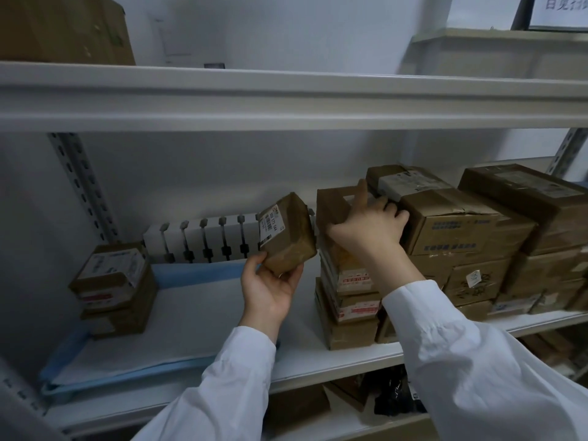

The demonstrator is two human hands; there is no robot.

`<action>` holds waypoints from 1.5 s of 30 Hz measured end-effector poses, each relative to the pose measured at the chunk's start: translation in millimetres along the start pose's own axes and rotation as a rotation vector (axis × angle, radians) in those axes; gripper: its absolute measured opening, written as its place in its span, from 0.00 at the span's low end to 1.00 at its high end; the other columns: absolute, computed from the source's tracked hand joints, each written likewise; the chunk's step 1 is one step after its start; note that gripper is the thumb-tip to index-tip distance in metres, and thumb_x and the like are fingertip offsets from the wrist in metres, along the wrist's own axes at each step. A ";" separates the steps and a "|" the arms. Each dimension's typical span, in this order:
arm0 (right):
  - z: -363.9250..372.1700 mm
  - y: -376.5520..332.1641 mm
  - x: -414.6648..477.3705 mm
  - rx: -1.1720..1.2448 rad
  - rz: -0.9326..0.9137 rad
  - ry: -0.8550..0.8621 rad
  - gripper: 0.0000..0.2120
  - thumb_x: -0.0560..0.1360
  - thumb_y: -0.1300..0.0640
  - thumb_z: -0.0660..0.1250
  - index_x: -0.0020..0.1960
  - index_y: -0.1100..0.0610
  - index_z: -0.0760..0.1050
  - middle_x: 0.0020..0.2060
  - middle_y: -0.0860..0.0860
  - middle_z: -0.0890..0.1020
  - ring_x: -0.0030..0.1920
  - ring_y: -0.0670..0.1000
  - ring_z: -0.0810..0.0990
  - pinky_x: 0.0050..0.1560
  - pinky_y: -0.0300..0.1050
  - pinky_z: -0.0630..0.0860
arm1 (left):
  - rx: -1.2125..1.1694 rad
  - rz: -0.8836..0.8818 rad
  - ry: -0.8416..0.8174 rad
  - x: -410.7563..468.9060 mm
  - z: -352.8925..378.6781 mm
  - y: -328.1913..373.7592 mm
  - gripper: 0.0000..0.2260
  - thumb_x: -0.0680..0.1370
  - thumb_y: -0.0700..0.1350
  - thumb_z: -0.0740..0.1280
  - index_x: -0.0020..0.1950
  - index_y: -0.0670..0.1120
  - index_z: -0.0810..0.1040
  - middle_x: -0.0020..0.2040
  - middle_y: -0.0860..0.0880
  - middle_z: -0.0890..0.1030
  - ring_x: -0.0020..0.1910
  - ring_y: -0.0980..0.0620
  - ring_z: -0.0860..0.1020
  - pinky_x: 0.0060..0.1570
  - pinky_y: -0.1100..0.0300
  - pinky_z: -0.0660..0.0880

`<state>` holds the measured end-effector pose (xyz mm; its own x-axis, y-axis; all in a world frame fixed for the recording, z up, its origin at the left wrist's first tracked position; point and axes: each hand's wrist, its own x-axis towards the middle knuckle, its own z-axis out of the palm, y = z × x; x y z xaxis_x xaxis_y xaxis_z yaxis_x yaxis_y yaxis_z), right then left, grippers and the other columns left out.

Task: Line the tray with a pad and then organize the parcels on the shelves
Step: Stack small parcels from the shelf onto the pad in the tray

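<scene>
A white pad with a blue border point(178, 326) lies on the left half of the middle shelf point(318, 361). A short stack of small brown parcels point(114, 288) stands on the pad at the left. My left hand point(270, 284) holds a small brown parcel with a barcode label point(286, 232) tilted above the pad. My right hand point(369, 227) grips the top brown parcel point(334, 205) of a narrow stack point(346, 300) beside the pad. To the right are several more stacked cardboard parcels point(477, 237).
A white radiator point(203, 237) shows behind the shelf. The upper shelf beam point(286, 100) crosses above, with a big cardboard box point(63, 30) on it at the left. A perforated upright point(82, 186) stands at the left. More boxes sit on the shelf below point(302, 405).
</scene>
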<state>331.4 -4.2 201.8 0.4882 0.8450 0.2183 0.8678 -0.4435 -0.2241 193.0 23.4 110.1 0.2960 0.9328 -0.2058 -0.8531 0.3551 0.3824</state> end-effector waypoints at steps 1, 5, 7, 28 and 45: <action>-0.4 -0.2 0.5 0.025 0.005 0.021 0.47 0.71 0.34 0.61 0.77 0.54 0.40 0.71 0.64 0.61 0.71 0.64 0.61 0.69 0.57 0.56 | 0.007 -0.002 -0.011 -0.3 -0.4 0.5 0.12 0.78 0.46 0.60 0.58 0.44 0.74 0.55 0.40 0.79 0.53 0.42 0.78 0.50 0.52 0.79; -0.2 -0.4 -0.1 0.097 -0.001 0.112 0.46 0.70 0.37 0.64 0.77 0.56 0.46 0.70 0.63 0.63 0.70 0.64 0.62 0.68 0.57 0.57 | 0.034 0.005 -0.042 -1.0 -2.0 3.3 0.13 0.78 0.44 0.60 0.61 0.44 0.72 0.55 0.40 0.78 0.53 0.41 0.78 0.51 0.50 0.78; 0.1 -1.4 -1.2 0.120 -0.013 0.170 0.44 0.70 0.39 0.66 0.76 0.57 0.50 0.70 0.63 0.62 0.70 0.64 0.61 0.68 0.57 0.57 | 0.046 0.009 -0.048 -2.4 -2.4 4.9 0.10 0.78 0.43 0.60 0.58 0.44 0.74 0.52 0.40 0.79 0.52 0.41 0.77 0.55 0.49 0.76; 61.5 -92.9 -20.5 0.692 -0.211 -0.111 0.36 0.68 0.44 0.71 0.71 0.48 0.58 0.69 0.54 0.58 0.69 0.60 0.59 0.66 0.59 0.66 | 0.095 0.279 0.085 -14.3 -61.3 82.5 0.14 0.77 0.35 0.58 0.53 0.50 0.77 0.49 0.46 0.81 0.48 0.48 0.78 0.46 0.59 0.76; 151.6 -174.9 -29.1 0.967 -0.008 -0.582 0.47 0.60 0.40 0.75 0.72 0.53 0.57 0.68 0.56 0.67 0.65 0.60 0.70 0.64 0.60 0.71 | 0.269 0.409 0.309 -8.6 -109.5 164.4 0.12 0.77 0.37 0.61 0.57 0.49 0.75 0.52 0.47 0.80 0.53 0.49 0.77 0.48 0.57 0.75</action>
<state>151.4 94.1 90.6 0.1464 0.9696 -0.1960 0.3110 -0.2332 -0.9214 3.2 66.9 76.1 -0.2087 0.9504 -0.2306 -0.7205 0.0100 0.6934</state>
